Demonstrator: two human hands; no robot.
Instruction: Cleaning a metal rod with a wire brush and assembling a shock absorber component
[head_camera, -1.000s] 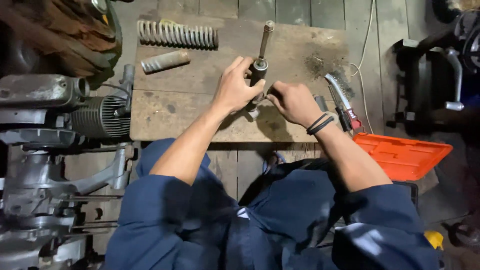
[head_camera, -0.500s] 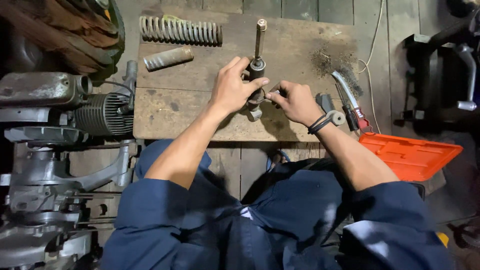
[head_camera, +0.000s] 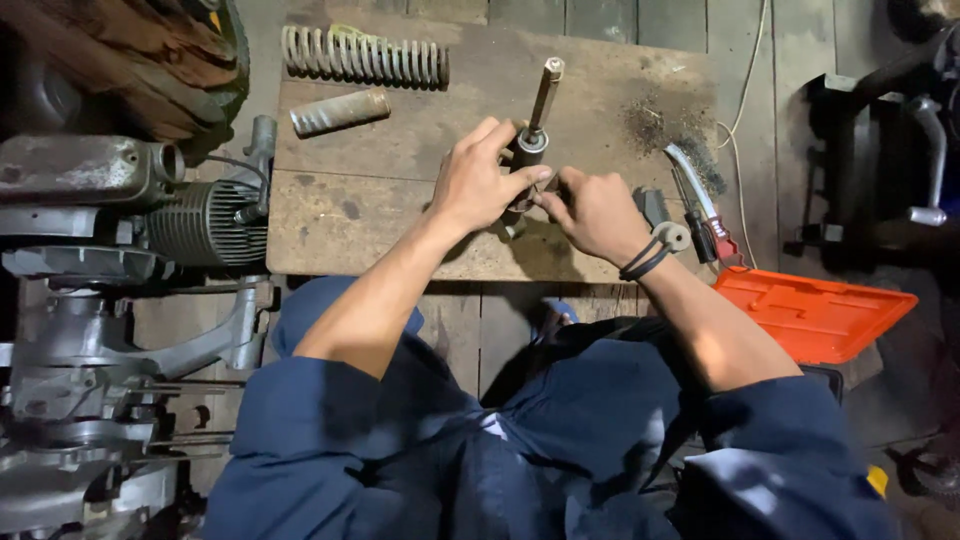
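A dark shock absorber body with a shiny rod stands tilted over a wooden board. My left hand is wrapped around its lower body. My right hand pinches a small part at the base of the absorber, right beside my left thumb. Both forearms reach in from blue sleeves at the bottom of the view. The absorber's lower end is hidden behind my fingers.
A long coil spring and a short ribbed sleeve lie at the board's far left. A wire brush lies right of my hands. An orange case lid sits at the right. An engine block fills the left.
The absorber and both hands have stayed together on the board; my right fingers shifted slightly at its base. The camera drew a little closer.
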